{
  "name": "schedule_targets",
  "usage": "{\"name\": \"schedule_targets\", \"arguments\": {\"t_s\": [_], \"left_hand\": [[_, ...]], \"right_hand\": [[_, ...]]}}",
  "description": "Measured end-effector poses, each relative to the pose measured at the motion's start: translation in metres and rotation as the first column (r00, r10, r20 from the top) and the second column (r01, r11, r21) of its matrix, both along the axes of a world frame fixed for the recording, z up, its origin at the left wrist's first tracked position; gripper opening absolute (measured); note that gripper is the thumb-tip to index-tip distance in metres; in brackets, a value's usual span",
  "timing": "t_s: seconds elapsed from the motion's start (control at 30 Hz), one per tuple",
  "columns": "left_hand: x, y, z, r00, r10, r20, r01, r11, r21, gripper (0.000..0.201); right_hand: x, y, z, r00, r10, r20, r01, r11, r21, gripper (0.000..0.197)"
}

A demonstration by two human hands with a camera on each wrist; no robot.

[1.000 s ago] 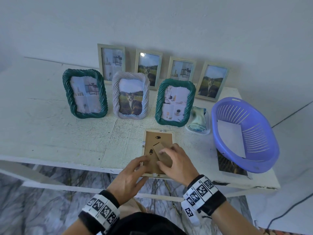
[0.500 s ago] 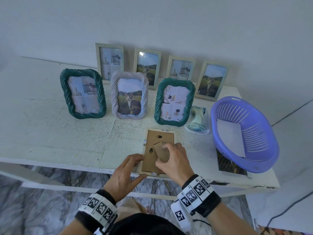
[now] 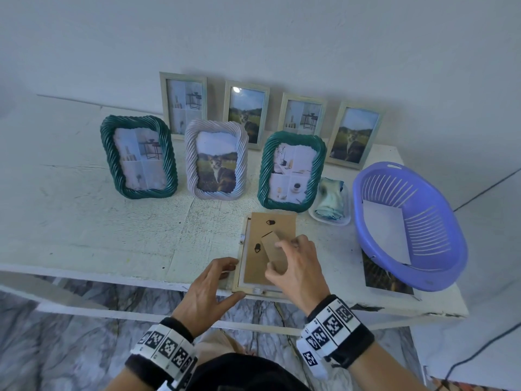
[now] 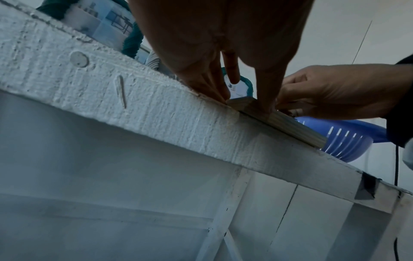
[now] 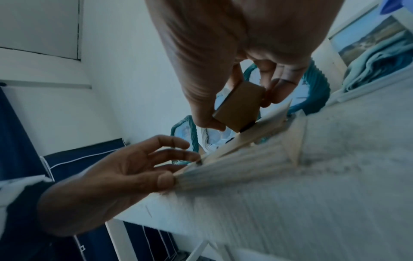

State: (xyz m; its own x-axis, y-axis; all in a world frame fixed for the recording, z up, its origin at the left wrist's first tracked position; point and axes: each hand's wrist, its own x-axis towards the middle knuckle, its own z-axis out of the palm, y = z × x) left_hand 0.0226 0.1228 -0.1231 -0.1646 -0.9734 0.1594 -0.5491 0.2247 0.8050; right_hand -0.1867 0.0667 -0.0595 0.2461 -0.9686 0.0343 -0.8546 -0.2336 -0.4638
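A pale wooden rectangular picture frame (image 3: 253,266) lies face down under the right hand (image 3: 298,269), just right of the left hand (image 3: 210,289). Its long axis runs from the wrists away toward the wall. The right hand pinches its brown cardboard stand flap (image 3: 272,246), which is raised and slants away to the left. The left hand, fingers loosely spread, touches the frame's near left corner.

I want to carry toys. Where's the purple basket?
Head view: the round purple plastic basket sits on the white table's right end, beside a blue cloth.
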Motion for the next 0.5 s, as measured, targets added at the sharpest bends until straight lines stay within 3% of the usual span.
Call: {"name": "schedule_targets", "arguments": {"t_s": [0.23, 0.5], "left_hand": [[0.000, 0.000, 0.001, 1.000, 0.002, -0.013, -0.002, 1.000, -0.007, 0.054], [-0.002, 0.000, 0.004, 1.000, -0.024, -0.008, 0.024, 0.999, -0.045, 0.048]], "right_hand": [[-0.001, 0.011, -0.013, 0.998, 0.053, -0.035, -0.053, 0.999, 0.002, 0.041], [0.001, 0.010, -0.021, 0.980, 0.085, -0.178, -0.093, 0.995, -0.040, 0.040]]}}
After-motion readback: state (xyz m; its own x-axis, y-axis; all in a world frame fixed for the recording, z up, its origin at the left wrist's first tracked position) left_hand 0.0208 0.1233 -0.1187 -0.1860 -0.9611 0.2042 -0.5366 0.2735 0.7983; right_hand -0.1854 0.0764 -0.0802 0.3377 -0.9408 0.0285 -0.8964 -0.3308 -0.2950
